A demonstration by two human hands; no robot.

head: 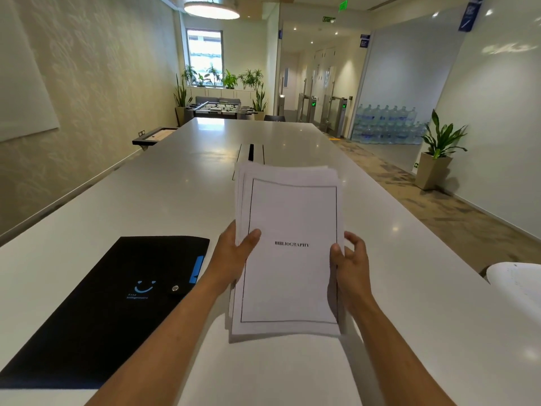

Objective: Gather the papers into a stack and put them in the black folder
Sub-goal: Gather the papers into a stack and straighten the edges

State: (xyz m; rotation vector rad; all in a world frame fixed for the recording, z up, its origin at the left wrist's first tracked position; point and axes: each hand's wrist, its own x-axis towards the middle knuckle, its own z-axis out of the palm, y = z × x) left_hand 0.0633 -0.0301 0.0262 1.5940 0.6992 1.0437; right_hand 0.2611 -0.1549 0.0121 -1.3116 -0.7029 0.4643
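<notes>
A stack of white papers is held above the white table, its top sheet framed by a black line and headed BIBLIOGRAPHY. The sheets are slightly fanned at the far and left edges. My left hand grips the stack's left edge, thumb on top. My right hand holds the right edge, thumb on the sheet and fingers curled behind. The black folder lies closed on the table to the left of my left arm, with a blue logo, a snap button and a blue tab.
A cable slot is set into the table beyond the papers. A white rounded object sits at the right edge. A potted plant stands on the floor to the right. A foosball table is past the table's far end.
</notes>
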